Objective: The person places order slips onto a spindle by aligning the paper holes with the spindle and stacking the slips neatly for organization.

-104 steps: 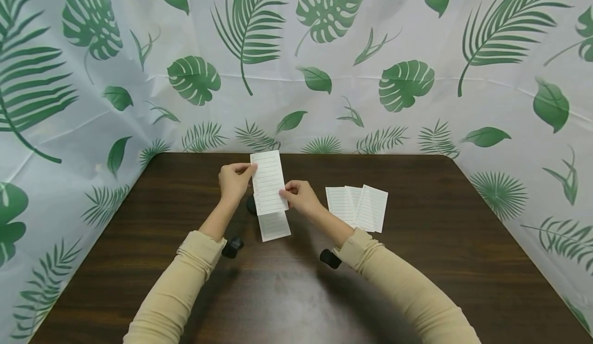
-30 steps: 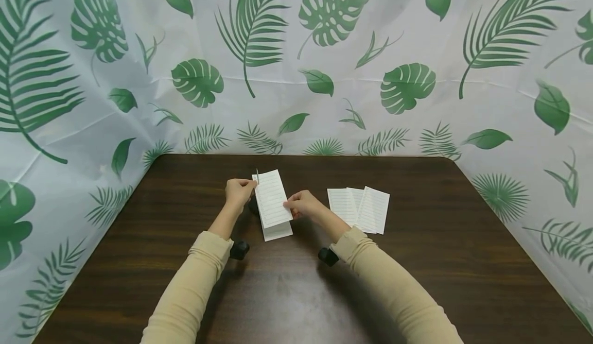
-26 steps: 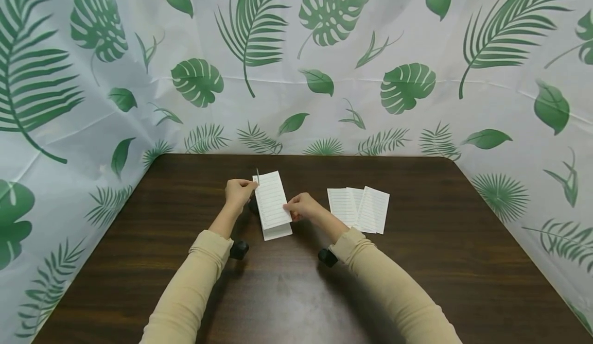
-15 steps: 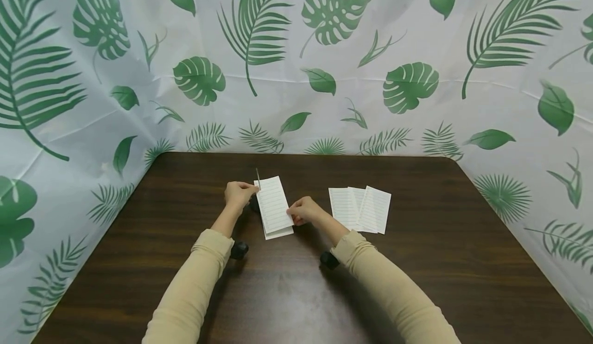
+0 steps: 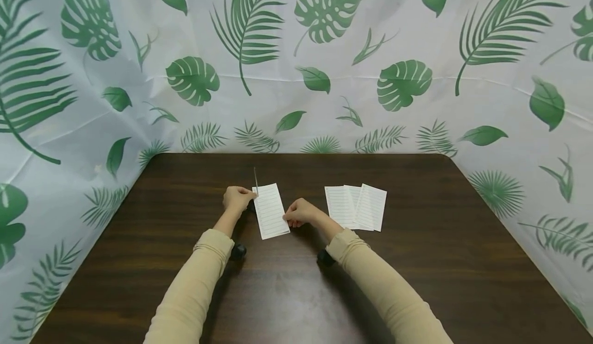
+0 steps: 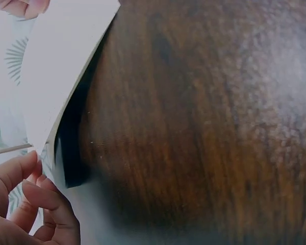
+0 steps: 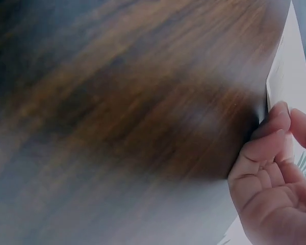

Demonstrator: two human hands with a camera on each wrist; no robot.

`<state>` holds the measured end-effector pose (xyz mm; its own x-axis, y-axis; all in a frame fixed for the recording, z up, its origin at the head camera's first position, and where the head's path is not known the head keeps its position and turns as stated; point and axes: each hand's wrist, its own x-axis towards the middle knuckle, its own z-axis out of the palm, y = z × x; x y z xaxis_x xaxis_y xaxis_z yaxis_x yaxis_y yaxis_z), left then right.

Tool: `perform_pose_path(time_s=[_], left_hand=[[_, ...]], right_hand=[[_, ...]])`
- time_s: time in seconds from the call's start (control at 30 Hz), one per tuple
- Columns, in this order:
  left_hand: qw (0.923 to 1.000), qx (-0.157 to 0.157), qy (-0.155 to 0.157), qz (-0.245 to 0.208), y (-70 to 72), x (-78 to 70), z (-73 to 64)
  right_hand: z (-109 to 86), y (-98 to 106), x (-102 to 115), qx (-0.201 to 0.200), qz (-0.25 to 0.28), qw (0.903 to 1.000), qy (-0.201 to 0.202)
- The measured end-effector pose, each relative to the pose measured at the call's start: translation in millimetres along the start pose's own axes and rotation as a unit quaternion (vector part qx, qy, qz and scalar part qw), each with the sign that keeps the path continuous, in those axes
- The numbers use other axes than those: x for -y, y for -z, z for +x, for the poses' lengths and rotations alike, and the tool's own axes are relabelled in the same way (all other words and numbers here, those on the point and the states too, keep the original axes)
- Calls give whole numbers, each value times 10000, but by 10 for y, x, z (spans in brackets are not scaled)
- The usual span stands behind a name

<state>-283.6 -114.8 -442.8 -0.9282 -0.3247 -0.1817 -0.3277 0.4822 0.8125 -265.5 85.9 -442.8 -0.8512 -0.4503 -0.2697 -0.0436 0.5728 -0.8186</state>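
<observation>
A white lined paper slip [image 5: 271,212] lies almost level over another sheet, whose edge peeks out at the bottom. Through or right beside its upper left corner stands a thin metal spike [image 5: 255,177], also at the left of the left wrist view; the exact contact is too small to tell. My left hand [image 5: 237,200] pinches the slip's left edge close to the spike. On the lower right edge, my right hand [image 5: 301,213] holds the slip between thumb and finger. A dark base [image 5: 251,206] shows partly beside the left fingertips, mostly hidden by paper.
Several similar lined slips [image 5: 340,207] lie overlapping to the right of my right hand. The brown wooden table [image 5: 287,292] ends at a leaf-printed white curtain [image 5: 278,91] behind. Black wrist cameras sit under both forearms.
The slip, held up high with the spike hidden behind it, has come down along the spike and now nearly covers the lower sheet. Both hands lowered with it; the loose slips stayed put.
</observation>
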Motion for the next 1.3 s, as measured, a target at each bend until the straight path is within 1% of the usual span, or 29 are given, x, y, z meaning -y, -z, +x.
perform_pose_path(time_s=[0.07, 0.1, 0.17, 0.23, 0.3, 0.4, 0.5, 0.53, 0.6, 0.63, 0.7, 0.73, 0.77, 0.8, 0.87, 0.93, 1.0, 1.1, 1.17, 1.23, 1.27, 1.3], left_hand=[[9999, 39, -4, 106, 5, 18, 10], [9999, 69, -15, 148, 6, 24, 16], [9996, 92, -55, 260, 3, 33, 26], [9994, 102, -87, 326, -7, 39, 32], [9989, 111, -135, 441, -22, 51, 38], [9977, 111, -180, 643, -41, 50, 31], [9961, 109, -261, 837, -63, 41, 19], [9957, 106, -274, 876, -70, 37, 13], [9954, 86, -244, 922, -80, 32, 3], [9955, 91, -210, 923, -83, 33, 0], [9961, 102, -120, 873, -87, 36, 0], [9965, 127, -72, 821, -86, 40, 3], [9971, 163, -18, 748, -82, 44, 6], [9974, 216, 8, 691, -78, 52, 15], [9983, 324, 69, 488, -71, 68, 34], [9983, 467, 139, 328, -65, 78, 50], [9977, 601, 185, 256, -64, 85, 61], [9969, 700, 180, 318, -68, 84, 57], [9966, 708, 128, 408, -67, 82, 48], [9963, 697, 70, 492, -63, 80, 34], [9963, 698, 69, 505, -62, 79, 30], [9962, 706, 59, 513, -60, 78, 23]], right_hand=[[261, -14, -268, 182, -197, 9996, 116], [395, -23, -400, 231, -283, 9993, 98], [672, -42, -711, 319, -432, 9983, 211], [947, -55, -983, 418, -458, 9980, 117], [1018, -62, -1075, 398, -600, 9973, 123], [998, -48, -1067, 514, -679, 9960, 266], [972, -47, -1033, 539, -793, 9953, 144], [990, -49, -1055, 567, -778, 9950, 260], [999, -67, -1061, 557, -884, 9943, 199], [999, -74, -1051, 515, -955, 9940, 106], [1024, -91, -1090, 500, -913, 9942, 263], [1023, -93, -1085, 498, -923, 9941, 293], [1017, -98, -1078, 479, -921, 9943, 227], [1012, -99, -1067, 454, -916, 9944, 275], [912, -81, -925, 485, -857, 9951, 130], [768, -69, -713, 425, -944, 9944, -193], [658, -59, -551, 395, -950, 9937, -440], [681, -52, -591, 388, -850, 9948, -412], [638, -51, -517, 309, -780, 9951, -526], [903, -79, -838, 285, -676, 9964, -419], [822, -79, -753, 194, -716, 9961, -480], [859, -85, -791, 166, -715, 9962, -471]])
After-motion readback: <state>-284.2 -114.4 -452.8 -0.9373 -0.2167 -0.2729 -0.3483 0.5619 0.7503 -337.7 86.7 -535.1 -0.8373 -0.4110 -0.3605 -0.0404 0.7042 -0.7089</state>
